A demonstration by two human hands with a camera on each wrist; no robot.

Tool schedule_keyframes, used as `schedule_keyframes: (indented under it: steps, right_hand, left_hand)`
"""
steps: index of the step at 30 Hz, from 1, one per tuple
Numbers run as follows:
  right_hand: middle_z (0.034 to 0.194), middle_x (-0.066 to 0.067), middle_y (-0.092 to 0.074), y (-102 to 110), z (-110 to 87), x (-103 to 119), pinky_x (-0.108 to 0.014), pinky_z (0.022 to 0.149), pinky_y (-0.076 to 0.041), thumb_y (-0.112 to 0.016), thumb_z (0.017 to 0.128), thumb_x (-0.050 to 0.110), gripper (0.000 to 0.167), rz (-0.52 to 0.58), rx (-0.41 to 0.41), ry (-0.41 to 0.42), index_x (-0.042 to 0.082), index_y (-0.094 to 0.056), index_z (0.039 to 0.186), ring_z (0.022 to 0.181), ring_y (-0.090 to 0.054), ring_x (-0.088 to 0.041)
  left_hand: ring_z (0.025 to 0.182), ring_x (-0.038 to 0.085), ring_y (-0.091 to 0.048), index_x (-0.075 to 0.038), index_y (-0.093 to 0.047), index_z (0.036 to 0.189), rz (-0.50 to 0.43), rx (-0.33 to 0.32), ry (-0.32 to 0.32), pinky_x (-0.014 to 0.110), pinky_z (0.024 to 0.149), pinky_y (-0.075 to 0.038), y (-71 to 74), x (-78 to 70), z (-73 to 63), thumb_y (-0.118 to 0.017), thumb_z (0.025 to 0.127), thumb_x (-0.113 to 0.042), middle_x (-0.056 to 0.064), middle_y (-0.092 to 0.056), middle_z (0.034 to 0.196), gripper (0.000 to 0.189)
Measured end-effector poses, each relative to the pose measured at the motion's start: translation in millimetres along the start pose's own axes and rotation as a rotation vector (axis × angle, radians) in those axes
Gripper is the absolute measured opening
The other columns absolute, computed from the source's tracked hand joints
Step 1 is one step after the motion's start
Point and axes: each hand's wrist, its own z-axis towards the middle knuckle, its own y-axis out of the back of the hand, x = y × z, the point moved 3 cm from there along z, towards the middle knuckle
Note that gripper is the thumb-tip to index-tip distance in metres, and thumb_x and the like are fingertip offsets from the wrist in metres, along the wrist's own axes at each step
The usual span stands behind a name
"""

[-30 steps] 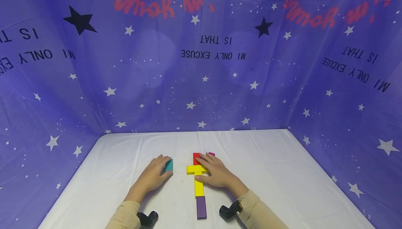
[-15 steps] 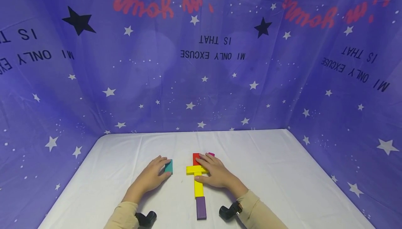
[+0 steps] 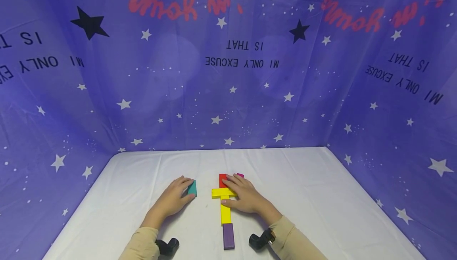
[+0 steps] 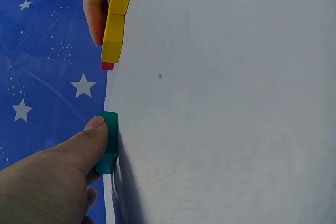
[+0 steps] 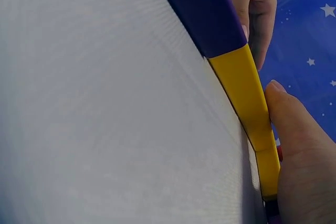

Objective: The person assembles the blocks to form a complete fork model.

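My left hand (image 3: 171, 198) pinches a teal block (image 3: 192, 188) by its edges between thumb and fingers; the left wrist view shows the thumb (image 4: 90, 140) on it. Several flat blocks lie in a cross-like layout to its right: a red block (image 3: 223, 180) at the far end, a yellow block (image 3: 218, 193) set crosswise, another yellow block (image 3: 226, 213) lengthwise, and a purple block (image 3: 229, 236) nearest me. My right hand (image 3: 248, 198) rests over the crosswise yellow block with fingers extended, its thumb touching the lengthwise one. A magenta block (image 3: 240, 175) pokes out beyond its fingers, mostly hidden.
White cloth (image 3: 303, 180) covers the table. A purple star-printed curtain (image 3: 228, 105) stands along its back and sides. Black camera mounts (image 3: 260, 240) sit at both wrists, low over the cloth.
My left hand and the teal block have shifted very slightly. My right hand and the other blocks look the same.
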Motion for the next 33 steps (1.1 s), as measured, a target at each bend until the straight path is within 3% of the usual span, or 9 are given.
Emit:
schedule_keyframes:
  steps: [21, 33]
  right_hand:
    - [0.165, 0.004, -0.026, 3, -1.4, 3, -0.056, 0.124, -0.018, -0.05, 0.088, 0.073, 0.08, 0.022, 0.002, -0.01, 0.031, -0.035, 0.155, 0.154, -0.018, -0.026]
    - [0.165, 0.006, -0.025, 1, -0.2, 1, -0.056, 0.125, -0.017, -0.046, 0.087, 0.077, 0.082, 0.0, 0.011, -0.015, 0.033, -0.033, 0.155, 0.155, -0.017, -0.025]
  left_hand:
    - [0.142, 0.039, -0.041, -0.003, -0.055, 0.139, 0.0, -0.021, 0.011, 0.056, 0.119, -0.032, -0.9, -2.4, 2.3, -0.07, 0.092, -0.03, 0.017, -0.053, 0.144, 0.057]
    - [0.129, 0.035, -0.054, -0.002, -0.062, 0.132, 0.071, -0.114, 0.013, 0.053, 0.11, -0.044, -8.4, -13.6, 11.1, -0.072, 0.09, -0.035, 0.017, -0.062, 0.13, 0.054]
